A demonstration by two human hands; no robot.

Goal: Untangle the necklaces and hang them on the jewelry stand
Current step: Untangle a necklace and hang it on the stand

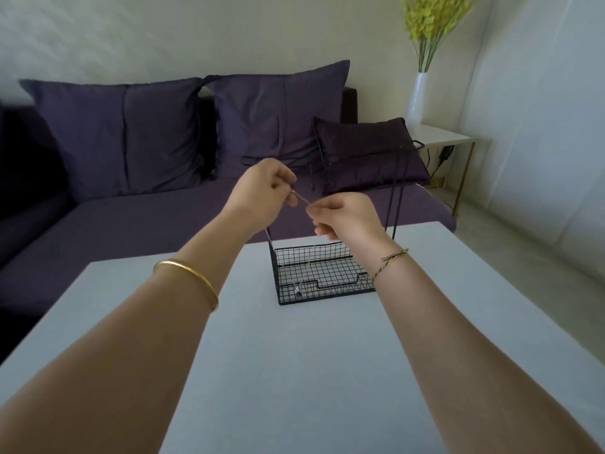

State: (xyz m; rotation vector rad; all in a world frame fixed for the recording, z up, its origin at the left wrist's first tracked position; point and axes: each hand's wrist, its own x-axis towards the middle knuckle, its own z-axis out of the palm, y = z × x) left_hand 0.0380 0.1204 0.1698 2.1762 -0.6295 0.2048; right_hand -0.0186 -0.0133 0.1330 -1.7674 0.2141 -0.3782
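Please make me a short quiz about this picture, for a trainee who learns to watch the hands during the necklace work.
1. True or false: the thin chain is held between the left hand and the right hand.
2. Where does the black wire jewelry stand sit? A) on the sofa B) on the grey table C) on the floor
3. Which wrist wears the plain gold bangle?
Key: 1 true; 2 B; 3 the left wrist.
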